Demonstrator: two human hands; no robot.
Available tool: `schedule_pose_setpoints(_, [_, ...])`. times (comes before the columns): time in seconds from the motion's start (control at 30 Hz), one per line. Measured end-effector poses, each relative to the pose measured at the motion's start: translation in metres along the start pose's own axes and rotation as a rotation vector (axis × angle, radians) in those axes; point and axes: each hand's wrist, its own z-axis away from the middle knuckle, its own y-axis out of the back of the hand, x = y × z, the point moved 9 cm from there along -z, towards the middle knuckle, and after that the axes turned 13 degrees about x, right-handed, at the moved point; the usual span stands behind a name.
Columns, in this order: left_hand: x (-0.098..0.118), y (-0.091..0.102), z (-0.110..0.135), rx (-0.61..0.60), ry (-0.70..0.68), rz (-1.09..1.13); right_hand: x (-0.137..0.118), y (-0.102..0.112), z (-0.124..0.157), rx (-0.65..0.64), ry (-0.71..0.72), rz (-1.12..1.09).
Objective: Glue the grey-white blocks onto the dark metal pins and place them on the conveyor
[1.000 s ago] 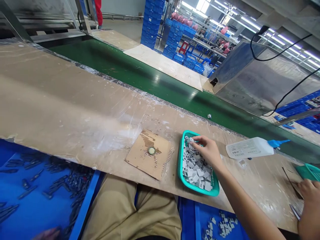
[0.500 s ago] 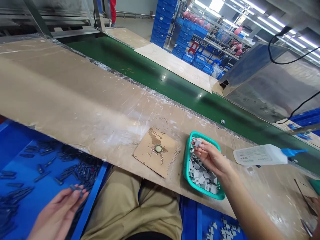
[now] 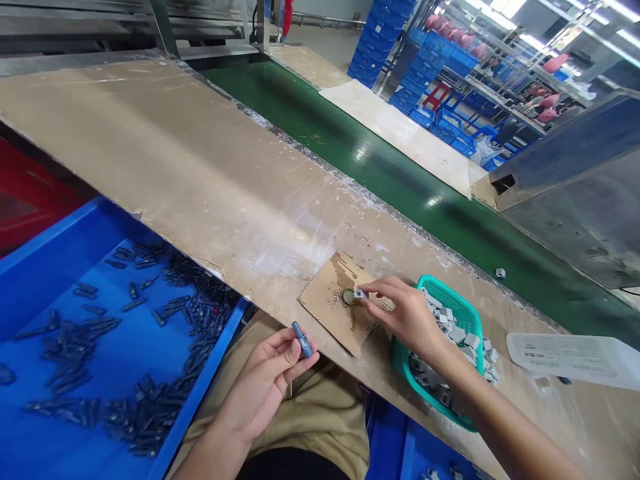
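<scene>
Bright overhead strip lights glare off the green conveyor belt [image 3: 400,180]; wide-angle edges bend, shadows soft, focus sharp.

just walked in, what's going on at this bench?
A person sits at a worktable beside a green conveyor. The left hand pinches a small blue-grey pin above the lap, next to a blue bin of similar pins. The right hand holds a small white piece at a round cap on a cardboard scrap, beside a teal basket of white pieces.
</scene>
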Motion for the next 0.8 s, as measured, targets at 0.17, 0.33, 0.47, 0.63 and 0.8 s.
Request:
schedule_pose_setpoints(0.17, [-0.004, -0.002, -0.001, -0.024, 0.044, 0.005, -0.005, -0.019, -0.002, -0.06, 0.11, 0.017])
schedule_pose_setpoints(0.33, [0.001, -0.004, -0.007, -0.019, -0.052, -0.014, -0.004, -0.01, -0.002, -0.029, 0.005, -0.037])
schedule_pose_setpoints(0.47, [0.001, -0.018, -0.01, -0.066, -0.132, 0.005, -0.003, 0.004, 0.005, -0.003, -0.299, -0.275])
schedule_pose_setpoints(0.63, [-0.008, -0.043, -0.006, -0.129, -0.104, 0.048, -0.017, 0.011, 0.022, 0.041, -0.502, -0.561])
schedule_pose_setpoints(0.8, [-0.013, -0.057, 0.001, -0.155, -0.075, 0.067, -0.029, 0.018, 0.03, 0.077, -0.459, -0.552])
